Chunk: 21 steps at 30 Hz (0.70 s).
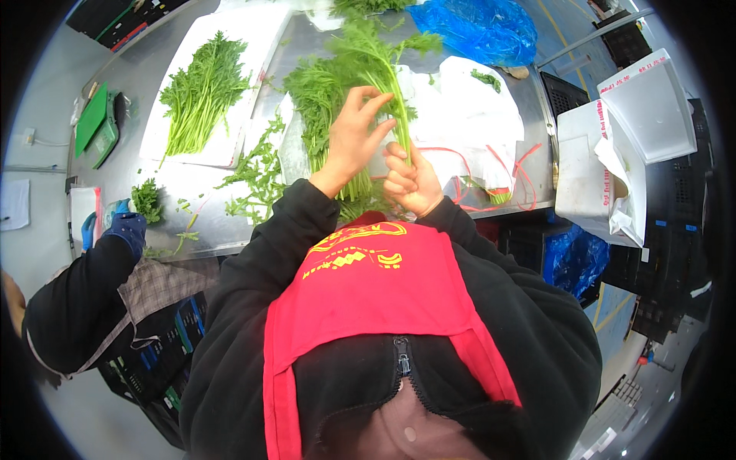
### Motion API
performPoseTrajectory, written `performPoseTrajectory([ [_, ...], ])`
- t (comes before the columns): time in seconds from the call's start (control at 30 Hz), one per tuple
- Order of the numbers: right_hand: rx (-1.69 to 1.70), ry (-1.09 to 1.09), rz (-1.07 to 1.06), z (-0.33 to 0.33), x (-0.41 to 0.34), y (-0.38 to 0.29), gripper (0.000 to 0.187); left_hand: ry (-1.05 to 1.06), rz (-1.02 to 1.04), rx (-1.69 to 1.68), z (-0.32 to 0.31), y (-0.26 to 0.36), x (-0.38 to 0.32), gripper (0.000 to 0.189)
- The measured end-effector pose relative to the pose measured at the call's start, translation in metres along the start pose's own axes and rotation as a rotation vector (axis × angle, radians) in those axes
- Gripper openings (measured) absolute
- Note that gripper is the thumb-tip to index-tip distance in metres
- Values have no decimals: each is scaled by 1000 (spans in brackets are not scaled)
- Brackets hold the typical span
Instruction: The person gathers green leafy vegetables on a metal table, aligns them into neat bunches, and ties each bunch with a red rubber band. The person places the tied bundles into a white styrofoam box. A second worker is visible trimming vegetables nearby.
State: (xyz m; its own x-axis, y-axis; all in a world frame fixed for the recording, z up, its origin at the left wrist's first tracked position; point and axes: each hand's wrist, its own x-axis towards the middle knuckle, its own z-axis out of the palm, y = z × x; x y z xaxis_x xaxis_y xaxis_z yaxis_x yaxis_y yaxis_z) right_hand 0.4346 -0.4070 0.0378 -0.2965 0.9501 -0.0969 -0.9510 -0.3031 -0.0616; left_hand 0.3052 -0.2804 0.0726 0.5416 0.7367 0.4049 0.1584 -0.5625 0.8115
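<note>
My right hand (411,179) is closed around the lower stems of a small bunch of feathery leafy greens (397,72), whose tops lean away from me. Beside those stems, my left hand (356,135) has its thumb and fingers apart; whether a fingertip touches the stalks is hard to tell. Partly under my left hand and forearm lies a larger pile of the same greens (316,109), on white wrapping. Loose trimmed leaves (256,178) are scattered to its left. White sheeting (460,115) with a few leaf bits spreads to the right of the bunch.
A white foam lid (152,132) bears a neat bundle of greens (204,95). A green scale (98,123) stands farther left. At lower left a co-worker's gloved hand (127,227) is near leaves. Red ties (520,172), blue plastic (480,29) and a foam box (586,167) are on the right.
</note>
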Motion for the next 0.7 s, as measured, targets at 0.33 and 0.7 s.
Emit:
performPoseTrajectory([
  [0.33,5,7,45,-6,3,4,42,91,51,0,8,-11,-8,12],
  [0.7,31,-45,14,-4,1,0,41,458,-297,-456,-24,-29,-5,5],
])
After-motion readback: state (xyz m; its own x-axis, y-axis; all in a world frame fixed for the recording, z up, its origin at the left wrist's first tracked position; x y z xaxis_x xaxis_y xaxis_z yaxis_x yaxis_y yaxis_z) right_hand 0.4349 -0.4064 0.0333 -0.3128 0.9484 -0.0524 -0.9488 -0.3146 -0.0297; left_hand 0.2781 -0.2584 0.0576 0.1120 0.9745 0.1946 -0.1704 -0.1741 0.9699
